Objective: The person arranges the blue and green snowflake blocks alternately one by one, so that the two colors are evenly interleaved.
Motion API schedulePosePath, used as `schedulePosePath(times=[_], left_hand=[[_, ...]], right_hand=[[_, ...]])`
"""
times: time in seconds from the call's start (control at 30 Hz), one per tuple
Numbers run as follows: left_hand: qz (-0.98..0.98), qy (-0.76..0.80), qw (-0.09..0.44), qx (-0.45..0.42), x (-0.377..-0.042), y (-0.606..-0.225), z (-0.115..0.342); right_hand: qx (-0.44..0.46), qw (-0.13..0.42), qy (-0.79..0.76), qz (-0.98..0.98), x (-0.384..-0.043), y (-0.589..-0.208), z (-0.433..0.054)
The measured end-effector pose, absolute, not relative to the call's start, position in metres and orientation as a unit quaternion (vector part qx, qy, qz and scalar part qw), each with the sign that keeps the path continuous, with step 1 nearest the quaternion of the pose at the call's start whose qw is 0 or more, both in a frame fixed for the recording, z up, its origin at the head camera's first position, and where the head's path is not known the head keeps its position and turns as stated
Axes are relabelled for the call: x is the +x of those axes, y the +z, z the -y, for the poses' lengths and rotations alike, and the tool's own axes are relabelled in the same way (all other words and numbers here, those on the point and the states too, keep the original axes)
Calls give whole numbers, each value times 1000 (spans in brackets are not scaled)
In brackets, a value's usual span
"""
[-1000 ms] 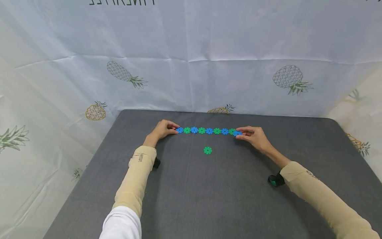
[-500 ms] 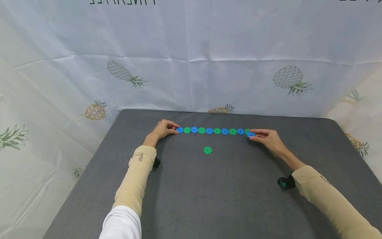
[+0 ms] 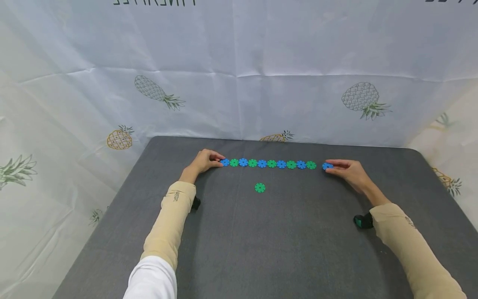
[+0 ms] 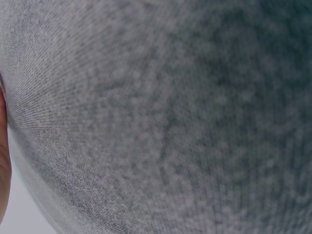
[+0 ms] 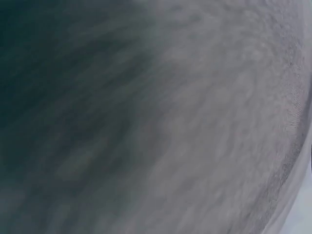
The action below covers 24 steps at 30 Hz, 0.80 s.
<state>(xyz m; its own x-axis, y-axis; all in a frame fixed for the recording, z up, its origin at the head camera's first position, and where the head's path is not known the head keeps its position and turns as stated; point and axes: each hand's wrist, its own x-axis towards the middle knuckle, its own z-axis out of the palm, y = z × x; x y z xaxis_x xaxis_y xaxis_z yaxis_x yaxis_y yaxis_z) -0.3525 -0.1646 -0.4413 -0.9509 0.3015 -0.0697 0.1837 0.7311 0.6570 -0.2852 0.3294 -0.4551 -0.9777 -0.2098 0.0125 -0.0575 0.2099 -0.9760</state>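
Note:
In the head view, alternating blue and green notched plastic discs (image 3: 271, 164) lie in a straight row across the far part of the table. My left hand (image 3: 203, 161) pinches the blue disc (image 3: 225, 162) at the row's left end between thumb and fingers. Off the right end, a small gap past the last green disc (image 3: 311, 165), my right hand (image 3: 349, 172) pinches a single blue disc (image 3: 327, 166) by its edge. One loose green disc (image 3: 259, 187) lies in front of the row's middle. Both wrist views show mostly blurred table cloth, and the discs are out of their sight.
The grey cloth-covered table (image 3: 246, 249) has rounded far corners. Behind it hangs a white curtain (image 3: 239, 99) printed with pineapples. A black wrist device (image 3: 363, 221) sits under the right sleeve, close over the table.
My right hand has moved right with the blue disc, off the row, uncovering the row's right-end discs. My left hand stays at the left end.

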Motion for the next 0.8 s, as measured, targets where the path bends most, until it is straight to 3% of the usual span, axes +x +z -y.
schedulePosePath(times=[0.8], left_hand=[[-925, 345, 81, 136, -351, -440, 163]], right_hand=[[-40, 170, -599, -782, -297, -443, -339]])
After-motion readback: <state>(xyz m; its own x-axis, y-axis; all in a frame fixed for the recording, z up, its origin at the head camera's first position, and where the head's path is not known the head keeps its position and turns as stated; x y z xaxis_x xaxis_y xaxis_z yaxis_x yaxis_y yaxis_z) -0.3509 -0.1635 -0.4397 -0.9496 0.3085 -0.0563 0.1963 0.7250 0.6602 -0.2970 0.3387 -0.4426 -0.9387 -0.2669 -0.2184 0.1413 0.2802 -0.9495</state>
